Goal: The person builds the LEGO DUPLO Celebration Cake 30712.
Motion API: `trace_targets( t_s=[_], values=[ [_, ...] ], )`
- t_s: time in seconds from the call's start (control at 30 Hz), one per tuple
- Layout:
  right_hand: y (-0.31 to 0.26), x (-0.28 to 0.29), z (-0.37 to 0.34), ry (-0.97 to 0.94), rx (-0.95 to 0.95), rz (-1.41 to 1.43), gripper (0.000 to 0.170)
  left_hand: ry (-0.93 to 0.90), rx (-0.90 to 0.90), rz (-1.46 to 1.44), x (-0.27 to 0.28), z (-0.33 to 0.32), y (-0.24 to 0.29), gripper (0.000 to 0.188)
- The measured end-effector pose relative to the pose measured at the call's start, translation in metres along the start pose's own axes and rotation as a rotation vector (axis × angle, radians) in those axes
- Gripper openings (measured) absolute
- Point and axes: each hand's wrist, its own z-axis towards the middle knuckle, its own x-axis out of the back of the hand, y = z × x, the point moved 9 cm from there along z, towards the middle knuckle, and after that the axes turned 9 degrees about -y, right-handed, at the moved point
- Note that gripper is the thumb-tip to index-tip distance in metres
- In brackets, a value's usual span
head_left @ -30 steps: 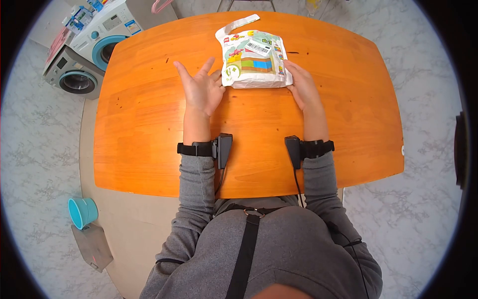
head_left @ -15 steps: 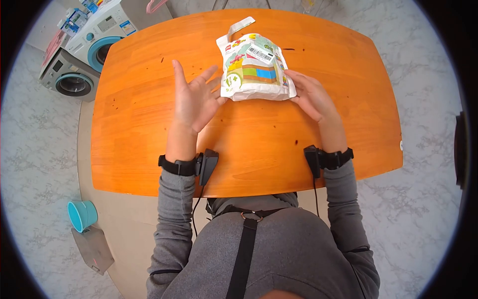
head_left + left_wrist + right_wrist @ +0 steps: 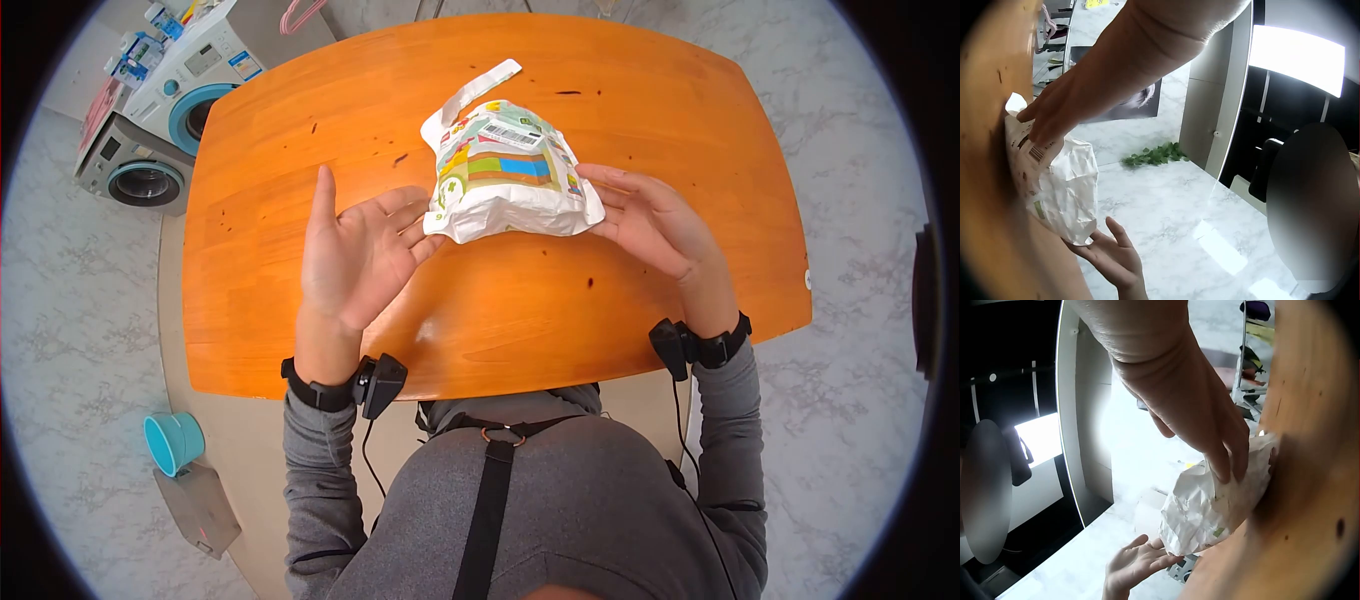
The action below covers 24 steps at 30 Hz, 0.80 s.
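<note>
Bag (image 3: 512, 208) between our left hand (image 3: 355, 262) and right hand (image 3: 662, 228), neither nearer.
Broad end towards us, strip (image 3: 478, 90) towards the table's (image 3: 520, 325) far edge; both our hands are open, fingers touching its near corners.

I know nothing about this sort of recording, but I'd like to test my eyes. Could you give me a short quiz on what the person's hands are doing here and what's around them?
1. Multiple choice: what is between the left hand and the right hand?
A) a bucket
B) a bag
C) a washing machine

2. True or false: the left hand is clenched into a fist.

3. Fill the gap: the person's sleeves are ____ in colour.

Key: 1: B; 2: false; 3: grey
</note>
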Motion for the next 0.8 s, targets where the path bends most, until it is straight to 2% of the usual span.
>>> trace_targets(
  t_s=[0.17, 0.37, 0.43, 0.53, 0.77, 0.8],
  values=[
    [0.004, -0.009, -0.008, -0.011, -0.017, 0.052, 0.041, 0.034, 0.021, -0.009, -0.005, -0.009, -0.004, 0.082],
    [0.005, -0.018, -0.015, -0.032, -0.013, 0.087, 0.042, -0.072, 0.022, -0.005, -0.016, -0.017, -0.007, 0.077],
    [0.001, -0.014, -0.014, -0.010, 0.003, 0.118, 0.042, -0.166, 0.022, -0.060, -0.022, -0.016, -0.007, 0.075],
    [-0.005, -0.016, -0.012, -0.013, 0.014, 0.130, 0.041, -0.096, 0.010, -0.035, -0.022, -0.017, -0.006, 0.074],
    [-0.003, -0.028, -0.021, -0.053, 0.021, 0.132, 0.042, -0.098, 0.004, -0.012, -0.033, -0.029, -0.006, 0.072],
    [-0.003, -0.030, -0.023, -0.044, 0.019, 0.126, 0.042, -0.148, -0.003, -0.037, -0.038, -0.030, -0.005, 0.072]
  ],
)
